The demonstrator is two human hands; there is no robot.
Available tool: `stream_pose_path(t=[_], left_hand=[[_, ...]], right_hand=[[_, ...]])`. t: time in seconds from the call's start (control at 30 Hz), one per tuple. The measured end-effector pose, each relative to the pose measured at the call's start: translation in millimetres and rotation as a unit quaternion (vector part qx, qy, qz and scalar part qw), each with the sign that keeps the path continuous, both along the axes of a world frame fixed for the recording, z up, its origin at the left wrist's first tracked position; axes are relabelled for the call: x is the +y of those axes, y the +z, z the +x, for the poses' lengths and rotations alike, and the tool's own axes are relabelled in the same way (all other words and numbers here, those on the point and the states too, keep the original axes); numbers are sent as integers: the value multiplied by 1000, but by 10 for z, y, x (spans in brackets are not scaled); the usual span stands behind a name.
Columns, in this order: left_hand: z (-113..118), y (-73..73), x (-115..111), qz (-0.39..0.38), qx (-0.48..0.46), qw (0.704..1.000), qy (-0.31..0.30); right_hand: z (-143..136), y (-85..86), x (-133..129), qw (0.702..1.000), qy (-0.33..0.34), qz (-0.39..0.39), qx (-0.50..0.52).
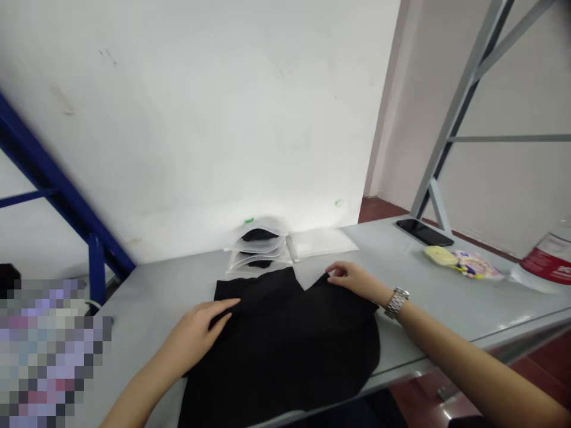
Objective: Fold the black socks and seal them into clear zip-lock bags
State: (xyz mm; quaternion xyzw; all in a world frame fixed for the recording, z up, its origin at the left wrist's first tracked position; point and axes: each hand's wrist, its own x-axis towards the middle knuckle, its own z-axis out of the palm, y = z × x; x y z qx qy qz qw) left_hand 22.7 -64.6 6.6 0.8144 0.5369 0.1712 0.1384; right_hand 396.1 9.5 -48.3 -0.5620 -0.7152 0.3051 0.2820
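A black cloth garment (285,345) lies spread on the grey table, with a V-shaped notch in its far edge. My left hand (200,327) rests on its left part, thumb and fingers apart and holding nothing. At the upper right corner of the cloth, my right hand (352,279) pinches the edge between thumb and fingertips; a metal watch (397,302) is on that wrist. Just beyond the cloth, translucent bags (261,246) with black items inside are stacked by the wall.
Flat clear bags (323,243) lie beside the stack. On the table's right are a black phone (424,232), a yellow item (440,256), a colourful packet (477,265) and a bottle with a red label (548,258). Metal frames (459,107) flank the table (446,303).
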Motion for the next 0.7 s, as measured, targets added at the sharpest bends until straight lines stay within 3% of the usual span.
stream_pose_path(t=[0.13,0.2,0.33,0.43,0.7], left_hand=[[-41,-92,-133,72,31,984,-160],[-102,-186,-279,72,66,978,-187],[-176,-337,-539,57,97,988,-103],[-149,-384,-610,63,99,992,-50],[-59,-382,-612,-22,104,994,-30]], right_hand=[[11,46,-194,998,-11,52,-14],[88,55,-367,998,0,62,-10],[296,68,-656,999,45,-15,-24],[369,126,-722,997,33,-37,-56],[-9,694,-700,980,-13,114,-164]])
